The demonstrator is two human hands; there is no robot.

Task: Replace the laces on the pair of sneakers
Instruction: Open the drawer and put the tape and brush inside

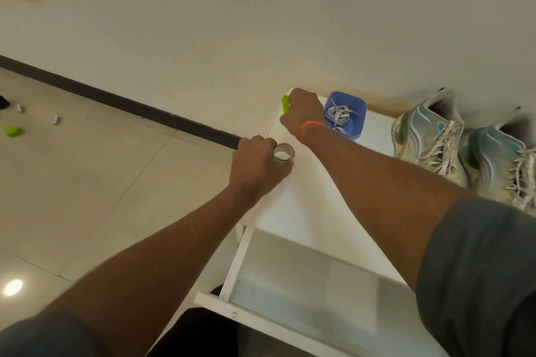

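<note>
The wall (pixel 261 9) is off-white, with a faint tan stain at upper left. A black skirting (pixel 116 101) runs under it, above pale beige floor tiles (pixel 87 182). At far left lies a lime-green cap (pixel 13 131). The cabinet (pixel 304 197) at centre is white. On it stands a blue tub (pixel 352 107) holding grey-white laces (pixel 338 114). At right, the sneakers (pixel 435 136) are pale blue and cream with teal streaks and off-white lacing. The right hand (pixel 303 113) has an orange band (pixel 310 126) at the wrist and something lime green (pixel 285 104); the left hand (pixel 258 165) a silvery, perhaps clear, cup (pixel 283 153). Both sleeves (pixel 478 269) are grey.
</note>
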